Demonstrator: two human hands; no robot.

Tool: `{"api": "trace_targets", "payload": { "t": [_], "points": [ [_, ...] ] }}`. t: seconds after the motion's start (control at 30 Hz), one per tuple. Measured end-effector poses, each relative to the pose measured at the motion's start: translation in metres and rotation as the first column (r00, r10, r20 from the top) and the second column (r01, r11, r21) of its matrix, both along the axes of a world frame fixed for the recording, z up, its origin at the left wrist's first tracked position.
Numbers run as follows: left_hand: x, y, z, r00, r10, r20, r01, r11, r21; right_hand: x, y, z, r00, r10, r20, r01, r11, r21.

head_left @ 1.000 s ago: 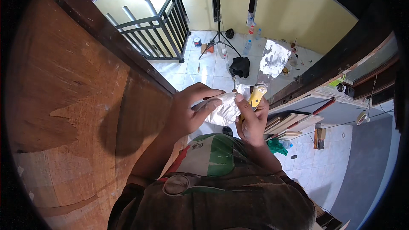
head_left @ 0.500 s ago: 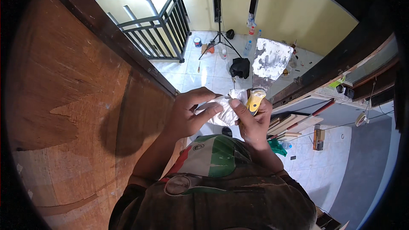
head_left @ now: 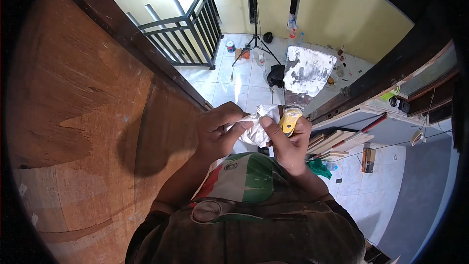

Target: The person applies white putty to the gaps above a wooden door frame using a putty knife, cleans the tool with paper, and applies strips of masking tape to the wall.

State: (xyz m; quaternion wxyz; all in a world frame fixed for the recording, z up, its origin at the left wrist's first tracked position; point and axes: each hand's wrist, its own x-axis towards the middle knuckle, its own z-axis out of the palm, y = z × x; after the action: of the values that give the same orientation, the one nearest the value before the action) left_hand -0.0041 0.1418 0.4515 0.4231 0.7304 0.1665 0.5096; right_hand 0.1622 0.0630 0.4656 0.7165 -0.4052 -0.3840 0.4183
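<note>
In front of my chest my left hand [head_left: 221, 129] pinches one side of a crumpled white plastic packet [head_left: 254, 136]. My right hand [head_left: 289, 144] presses its thumb on the packet's other side. That same hand also keeps hold of a putty knife by its yellow handle [head_left: 291, 120]. The wide putty knife blade [head_left: 309, 72] points away from me and is smeared with white paste over dark metal. Both thumbs are close together at the packet's upper edge. The fingers beneath the packet are mostly hidden.
A brown wooden door panel [head_left: 93, 132] fills my left side. Ahead stand a dark metal railing [head_left: 181, 44] and a black tripod [head_left: 255, 41], with a paint can [head_left: 230, 46] nearby. On the right are a dark door frame [head_left: 361, 85] and stacked boards [head_left: 337, 142].
My hands have drawn slightly closer together on the packet, and its top is bunched differently. The putty knife blade has turned more broadly toward view. The whole scene has shifted slightly right.
</note>
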Motion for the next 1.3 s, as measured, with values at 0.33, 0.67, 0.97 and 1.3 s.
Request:
{"api": "trace_targets", "payload": {
  "t": [0.33,0.67,0.97,1.3],
  "points": [
    [0.003,-0.004,0.011,0.999,0.043,-0.007,-0.043,0.999,-0.001,0.001,0.000,0.012,0.999,-0.009,0.041,0.012,0.997,-0.077],
    [-0.014,0.003,0.016,0.952,0.307,-0.013,-0.307,0.951,-0.024,0.044,-0.045,0.033,0.963,0.139,0.232,-0.106,0.983,-0.147],
    [-0.019,0.022,0.034,0.947,0.321,0.017,-0.316,0.919,0.236,0.030,-0.049,0.041,0.727,0.154,0.670,-0.028,0.980,-0.195],
    [-0.014,0.028,0.041,0.949,0.317,0.007,-0.302,0.898,0.318,0.017,-0.034,0.042,0.638,0.091,0.765,0.077,0.980,-0.181]
  ]
}}
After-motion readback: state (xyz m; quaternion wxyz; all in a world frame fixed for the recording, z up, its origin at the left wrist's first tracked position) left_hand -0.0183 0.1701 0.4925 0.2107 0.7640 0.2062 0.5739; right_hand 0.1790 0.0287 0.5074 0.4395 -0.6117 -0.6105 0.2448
